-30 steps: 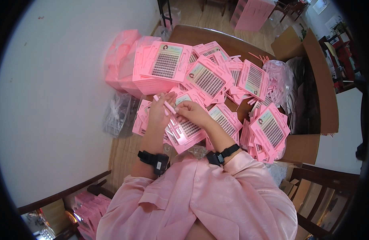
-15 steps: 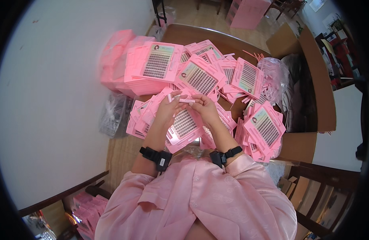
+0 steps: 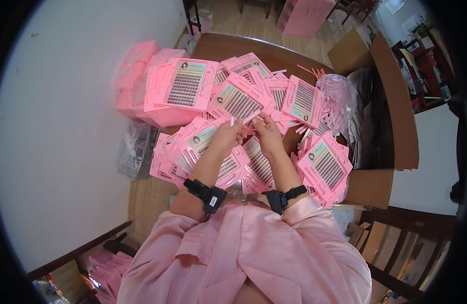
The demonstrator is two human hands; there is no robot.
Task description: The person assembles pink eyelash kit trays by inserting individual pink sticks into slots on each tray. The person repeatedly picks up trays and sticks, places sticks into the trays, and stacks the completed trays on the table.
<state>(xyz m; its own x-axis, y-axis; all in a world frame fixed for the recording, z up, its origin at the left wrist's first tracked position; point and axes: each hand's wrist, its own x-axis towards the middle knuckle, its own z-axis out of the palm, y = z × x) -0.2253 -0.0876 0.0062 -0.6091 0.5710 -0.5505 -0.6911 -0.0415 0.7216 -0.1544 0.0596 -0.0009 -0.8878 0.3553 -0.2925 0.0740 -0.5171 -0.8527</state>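
Pink tube (image 3: 251,117) | hovering over the trays (image 3: 236,102) on the counter (image 3: 276,57) | left hand (image 3: 229,137) gripping its left end plus a 2nd tube (image 3: 232,121), right hand (image 3: 268,134) pinching its right end | probably handling light, stiff, slightly slippery; 2 ends offering surest hold

No lettering is clear enough to read. Fine print runs along the pale green header of the pink lash card (image 3: 186,83) on the tall stack, beside a small printed figure — too tiny to make out. The white label (image 3: 213,201) on the left wrist's black device (image 3: 202,192) is equally illegible.
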